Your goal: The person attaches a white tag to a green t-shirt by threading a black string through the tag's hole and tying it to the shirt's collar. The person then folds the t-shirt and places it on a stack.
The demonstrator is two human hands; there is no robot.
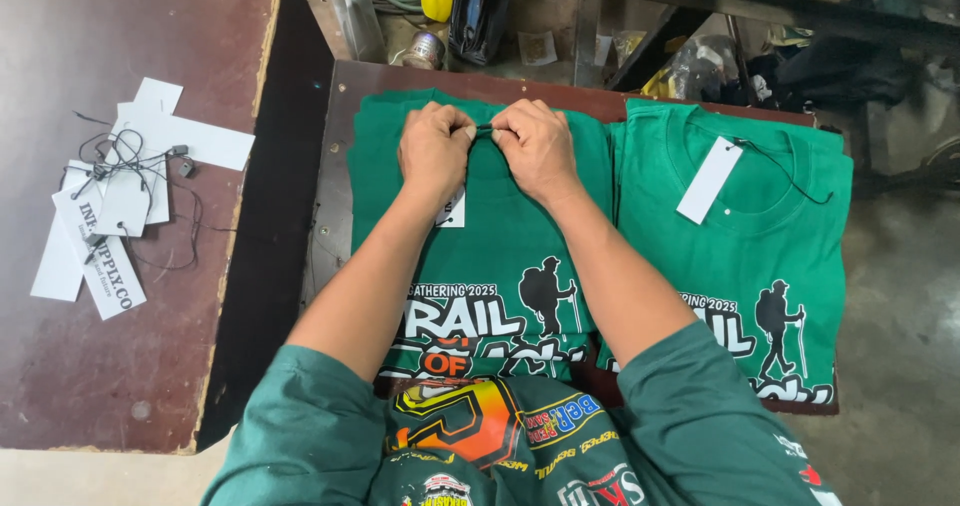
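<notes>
Left hand (pixel 434 149), right hand (pixel 535 146), apparently pinching tag string (pixel 484 127)

White hang tags (pixel 110 206) left table, white tag (pixel 709 179) right shirt

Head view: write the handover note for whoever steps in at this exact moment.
Left hand and right hand: both pinch a thin black string at the collar of the left green shirt; its white tag peeks out under the left wrist.
Done: the right green shirt already carries a hang tag.
Left: spare tags lie on the brown table.
</notes>
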